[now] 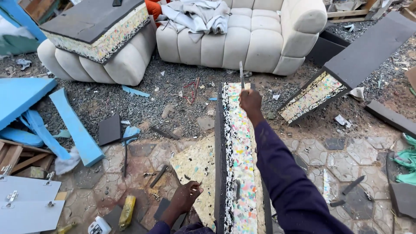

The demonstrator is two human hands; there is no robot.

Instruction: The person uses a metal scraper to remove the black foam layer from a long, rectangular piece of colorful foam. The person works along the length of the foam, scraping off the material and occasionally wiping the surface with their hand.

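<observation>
Across the top of the frame, sofa: a cream tufted sofa (255, 39) stands on gravel, with grey cloth (195, 15) heaped on its seat.
Upper left, foam block: a dark-topped slab of speckled foam (97, 30) rests on a cream cushion (108, 63).
Centre, foam slab: your long slab of multicoloured speckled foam (240, 160) stands on edge, running from the bottom centre up to mid-frame, with a dark layer along its left face.
Right hand: your right hand (250, 102), arm outstretched in a dark purple sleeve, is closed around a thin pale blade (242, 74) at the slab's far end.
Left hand: your left hand (186, 197), at lower centre, presses the slab's left side with fingers curled, holding nothing.
</observation>
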